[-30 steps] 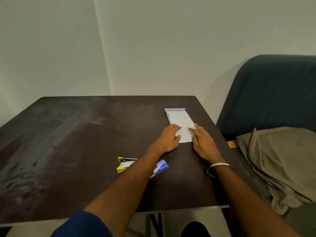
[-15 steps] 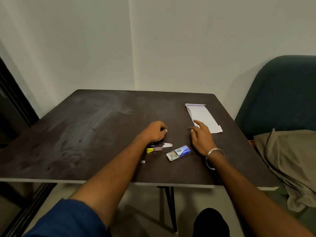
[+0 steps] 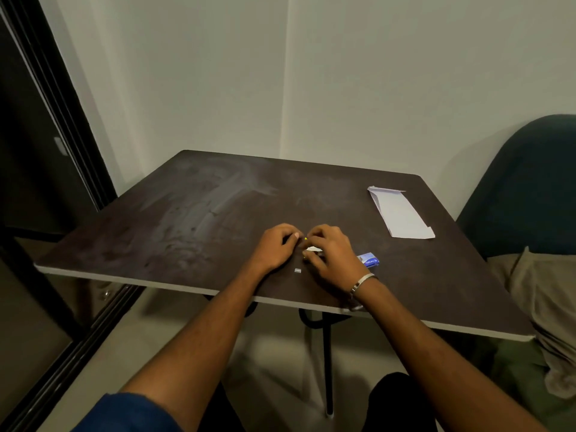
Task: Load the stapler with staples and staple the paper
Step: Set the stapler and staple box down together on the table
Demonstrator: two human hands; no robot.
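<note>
A small yellow and silver stapler [image 3: 311, 249] lies near the middle front of the dark table [image 3: 199, 210], mostly hidden by my hands. My right hand [image 3: 332, 255] is closed over it. My left hand [image 3: 277, 244] pinches at its far yellow end with fingers curled. A tiny strip of staples [image 3: 298, 270] lies loose on the table just in front of both hands. A blue staple box [image 3: 369, 260] sits to the right of my right hand. The folded white paper [image 3: 399, 213] lies at the far right of the table, apart from both hands.
A dark green chair [image 3: 523, 182] stands right of the table with a tan cloth [image 3: 542, 294] draped beside it. A dark door frame [image 3: 46, 120] runs along the left. White walls meet in a corner behind the table. A thin table leg [image 3: 327, 363] shows below.
Both hands left the paper and came together on the stapler. My right hand moved left from the paper's edge onto the stapler. The view swung left.
</note>
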